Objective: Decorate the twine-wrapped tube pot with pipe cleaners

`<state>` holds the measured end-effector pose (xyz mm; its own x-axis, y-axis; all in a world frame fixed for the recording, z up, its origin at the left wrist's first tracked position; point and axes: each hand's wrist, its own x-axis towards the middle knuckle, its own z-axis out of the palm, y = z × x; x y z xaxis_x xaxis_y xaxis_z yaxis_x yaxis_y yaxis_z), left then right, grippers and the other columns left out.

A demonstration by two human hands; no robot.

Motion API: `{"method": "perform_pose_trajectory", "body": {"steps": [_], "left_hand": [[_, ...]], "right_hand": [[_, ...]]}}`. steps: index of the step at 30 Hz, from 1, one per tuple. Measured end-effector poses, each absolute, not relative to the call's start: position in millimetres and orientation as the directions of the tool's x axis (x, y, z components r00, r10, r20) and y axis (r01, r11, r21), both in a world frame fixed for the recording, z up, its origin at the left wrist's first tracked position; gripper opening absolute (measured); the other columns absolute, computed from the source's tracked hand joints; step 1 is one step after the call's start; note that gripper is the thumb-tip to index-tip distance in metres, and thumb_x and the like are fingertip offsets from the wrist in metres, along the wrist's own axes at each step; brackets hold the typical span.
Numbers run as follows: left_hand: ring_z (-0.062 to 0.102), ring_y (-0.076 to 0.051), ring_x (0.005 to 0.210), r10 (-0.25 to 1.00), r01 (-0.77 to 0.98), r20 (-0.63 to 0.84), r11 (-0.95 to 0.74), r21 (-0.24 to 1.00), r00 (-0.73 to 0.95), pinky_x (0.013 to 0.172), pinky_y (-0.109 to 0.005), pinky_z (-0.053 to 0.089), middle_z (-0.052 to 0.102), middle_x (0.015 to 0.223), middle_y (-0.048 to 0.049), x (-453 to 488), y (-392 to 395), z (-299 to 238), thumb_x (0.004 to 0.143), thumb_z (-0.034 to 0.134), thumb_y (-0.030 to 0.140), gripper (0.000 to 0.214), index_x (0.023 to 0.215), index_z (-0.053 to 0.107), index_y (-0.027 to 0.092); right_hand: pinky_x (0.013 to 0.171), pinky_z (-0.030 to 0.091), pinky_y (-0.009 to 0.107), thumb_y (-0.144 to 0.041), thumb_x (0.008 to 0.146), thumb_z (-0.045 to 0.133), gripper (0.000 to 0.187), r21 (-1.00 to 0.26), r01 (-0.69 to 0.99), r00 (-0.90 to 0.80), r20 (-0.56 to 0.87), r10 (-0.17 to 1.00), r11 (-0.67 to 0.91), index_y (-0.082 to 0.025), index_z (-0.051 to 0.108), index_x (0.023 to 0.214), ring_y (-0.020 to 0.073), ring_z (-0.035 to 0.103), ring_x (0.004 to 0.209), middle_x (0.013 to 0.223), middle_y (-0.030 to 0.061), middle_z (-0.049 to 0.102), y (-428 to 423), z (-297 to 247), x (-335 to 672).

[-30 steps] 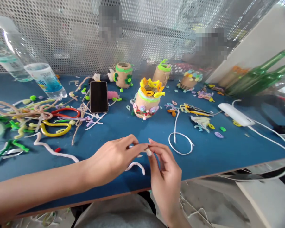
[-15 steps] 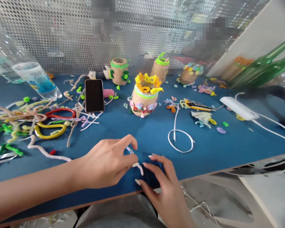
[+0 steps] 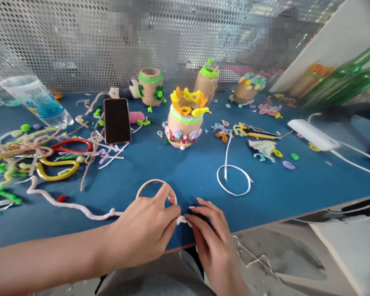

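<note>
Close to the table's front edge, my left hand is closed, its fingertips pinching a short whitish fuzzy piece, seemingly pipe cleaner. My right hand meets it from the other side, thumb and index closed on its free end while the other fingers are bent above. Partly behind my left hand lies a roll of white tape, seen as a thin ring. A long pale pipe cleaner runs along the table and disappears beneath my left hand; whether it joins the pinched piece is hidden.
A twine-wrapped jar with a yellow crown stands mid-table, other decorated jars behind it. Scissors, pipe cleaners and a phone lie left. Rightward are a white strip loop, a cutter, a white power strip and green bottles.
My right thumb and fingers have closed from a wide gap onto the piece's free end. My left hand now sits slightly lower, and more of the tape roll shows. The view has shifted a little.
</note>
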<state>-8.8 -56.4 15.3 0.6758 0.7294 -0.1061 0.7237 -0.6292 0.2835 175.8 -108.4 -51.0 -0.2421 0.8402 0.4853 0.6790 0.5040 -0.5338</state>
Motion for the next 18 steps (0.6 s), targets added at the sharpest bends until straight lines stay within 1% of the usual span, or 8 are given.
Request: {"method": "perform_pose_trajectory", "body": {"steps": [3, 6, 11, 15, 18], "left_hand": [[0.057, -0.018, 0.056, 0.751, 0.749, -0.11, -0.612, 0.254, 0.651, 0.049, -0.034, 0.049, 0.053, 0.098, -0.0094, -1.3, -60.6, 13.5, 0.09, 0.033, 0.02, 0.025, 0.087, 0.058, 0.02], [0.055, -0.017, 0.054, 0.757, 0.76, -0.127, -0.604, 0.239, 0.641, 0.047, -0.033, 0.049, 0.054, 0.095, -0.0096, 3.4, -62.4, 11.8, 0.089, 0.035, 0.02, 0.024, 0.085, 0.058, 0.019], [0.056, -0.017, 0.057, 0.754, 0.758, -0.142, -0.592, 0.276, 0.641, 0.05, -0.032, 0.049, 0.054, 0.092, -0.0086, 6.4, -61.1, 10.7, 0.088, 0.036, 0.019, 0.023, 0.083, 0.059, 0.019], [0.055, -0.017, 0.057, 0.749, 0.757, -0.168, -0.582, 0.297, 0.641, 0.051, -0.032, 0.049, 0.054, 0.093, -0.0082, 8.0, -58.5, 11.9, 0.088, 0.035, 0.019, 0.025, 0.085, 0.06, 0.02], [0.055, -0.018, 0.058, 0.743, 0.762, -0.203, -0.57, 0.306, 0.637, 0.051, -0.034, 0.05, 0.053, 0.092, -0.0078, 8.9, -57.5, 13.1, 0.088, 0.034, 0.019, 0.026, 0.085, 0.06, 0.022]], "right_hand": [[0.092, 0.051, 0.048, 0.002, 0.084, 0.051, 0.035, -0.512, 0.673, -0.265, 0.506, 0.821, 0.533, -0.019, 0.059, 0.111, 0.0258, 0.05, 0.117, 0.108, 0.0111, 0.059, -110.0, -53.2, 178.5], [0.093, 0.051, 0.049, 0.003, 0.082, 0.05, 0.036, -0.507, 0.663, -0.279, 0.515, 0.81, 0.551, -0.017, 0.059, 0.11, 0.026, 0.049, 0.118, 0.11, 0.0122, 0.059, -110.4, -53.0, 178.9], [0.096, 0.049, 0.049, 0.001, 0.078, 0.05, 0.042, -0.521, 0.64, -0.316, 0.491, 0.812, 0.564, -0.015, 0.057, 0.116, 0.0269, 0.048, 0.12, 0.118, 0.0143, 0.054, -113.1, -52.1, 182.0], [0.097, 0.049, 0.046, -0.002, 0.079, 0.049, 0.04, -0.573, 0.631, -0.288, 0.453, 0.844, 0.523, -0.016, 0.057, 0.116, 0.0252, 0.049, 0.12, 0.12, 0.0134, 0.054, -114.5, -49.9, 183.6], [0.097, 0.05, 0.042, -0.005, 0.082, 0.049, 0.043, -0.612, 0.63, -0.261, 0.412, 0.873, 0.478, -0.015, 0.052, 0.123, 0.0235, 0.05, 0.118, 0.12, 0.0136, 0.054, -114.2, -48.3, 183.7]]}}
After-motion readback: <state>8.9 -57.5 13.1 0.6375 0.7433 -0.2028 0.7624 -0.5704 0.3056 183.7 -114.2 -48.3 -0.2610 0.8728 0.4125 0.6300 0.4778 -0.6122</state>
